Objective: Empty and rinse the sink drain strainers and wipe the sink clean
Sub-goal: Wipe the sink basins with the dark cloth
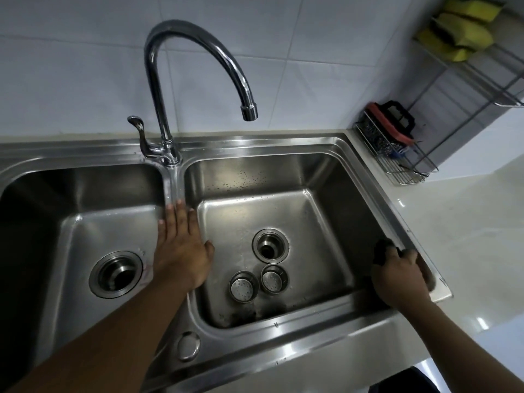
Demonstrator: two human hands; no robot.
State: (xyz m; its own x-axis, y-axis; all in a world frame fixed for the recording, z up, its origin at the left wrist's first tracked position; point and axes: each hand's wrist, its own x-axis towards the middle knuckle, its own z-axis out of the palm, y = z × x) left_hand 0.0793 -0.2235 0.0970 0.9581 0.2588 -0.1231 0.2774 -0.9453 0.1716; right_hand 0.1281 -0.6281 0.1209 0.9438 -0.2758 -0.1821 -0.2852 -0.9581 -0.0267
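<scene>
A stainless double sink (283,143) fills the view. Two metal drain strainers (241,287) (274,278) stand upside down, side by side, on the floor of the right basin, just in front of its open drain (270,246). The left basin's drain (116,273) is open too. My left hand (181,248) lies flat, fingers spread, on the divider between the basins. My right hand (399,275) presses a dark scrubbing pad (382,251) against the right basin's right wall, near the rim.
A curved chrome faucet (198,66) with its lever (137,124) rises behind the divider; no water runs. A wire caddy (397,148) with scrubbers stands on the white counter (459,222) at the back right. Yellow sponges (459,32) sit on a wall rack.
</scene>
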